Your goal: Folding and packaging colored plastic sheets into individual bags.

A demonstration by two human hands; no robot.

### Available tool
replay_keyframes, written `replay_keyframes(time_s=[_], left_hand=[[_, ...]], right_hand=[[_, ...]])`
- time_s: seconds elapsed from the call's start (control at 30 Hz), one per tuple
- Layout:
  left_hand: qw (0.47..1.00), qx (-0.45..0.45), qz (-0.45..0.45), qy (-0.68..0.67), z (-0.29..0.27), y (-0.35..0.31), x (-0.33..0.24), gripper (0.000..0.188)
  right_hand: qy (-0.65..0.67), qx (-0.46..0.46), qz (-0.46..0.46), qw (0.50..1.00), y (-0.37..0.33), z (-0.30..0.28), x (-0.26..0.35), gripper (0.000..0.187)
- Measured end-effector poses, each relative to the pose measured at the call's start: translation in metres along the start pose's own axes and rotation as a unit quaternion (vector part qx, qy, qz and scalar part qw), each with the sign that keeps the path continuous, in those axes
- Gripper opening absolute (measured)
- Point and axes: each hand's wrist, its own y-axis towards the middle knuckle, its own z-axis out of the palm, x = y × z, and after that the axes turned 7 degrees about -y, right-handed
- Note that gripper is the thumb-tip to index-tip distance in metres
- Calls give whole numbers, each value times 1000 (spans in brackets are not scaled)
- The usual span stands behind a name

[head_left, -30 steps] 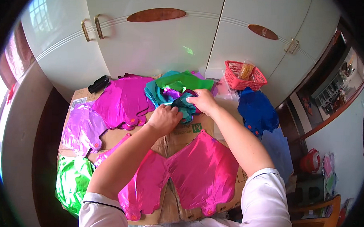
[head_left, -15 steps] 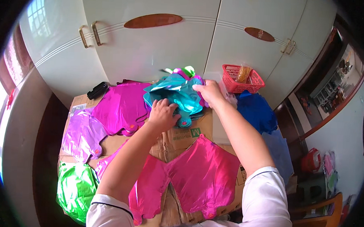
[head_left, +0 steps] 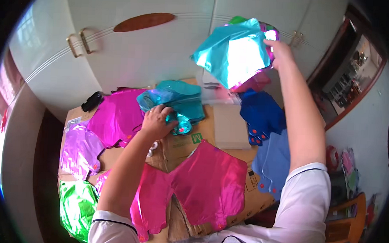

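Note:
My right hand [head_left: 280, 55] is raised at the upper right, closed on the edge of a bunch of flat foil balloons [head_left: 223, 60]. Shiny teal faces me, with green and purple foil showing behind it. On the cardboard-covered table, a stack of teal foil balloons [head_left: 186, 99] lies at the back middle. My left hand [head_left: 158, 121] rests on that stack's near left side, fingers apart and slightly bent. Just left of it is a magenta foil balloon pile [head_left: 116, 118]. Deep pink foil balloons [head_left: 211, 183] spread across the front.
Lilac [head_left: 78, 147] and green foil balloons [head_left: 78, 207] lie along the left side. Dark blue [head_left: 262, 111] and light blue ones [head_left: 273, 162] lie on the right, beside a beige flat board [head_left: 232, 127]. A red basket [head_left: 254, 83] is partly hidden behind the raised bunch. Cabinet doors [head_left: 141, 54] stand behind.
My right hand has lifted the foil bunch up and to the right, away from the teal stack. My left hand has stayed by the teal stack. The whole view has shifted slightly.

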Motion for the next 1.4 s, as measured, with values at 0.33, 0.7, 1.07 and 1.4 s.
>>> replay_keyframes(time_s=[0.33, 0.7, 1.07, 1.4], left_hand=[[994, 85, -45, 47, -25, 26, -6, 66], [890, 26, 442, -108, 20, 60, -171, 23], [887, 145, 438, 3, 109, 87, -223, 23], [913, 224, 288, -183, 102, 113, -226, 13]], right_hand=[[-386, -90, -93, 913, -15, -224, 73, 29], [-569, -22, -323, 756, -108, -170, -36, 13], [-525, 87, -115, 839, -137, -130, -157, 19], [-509, 73, -66, 855, -132, -134, -159, 23]])
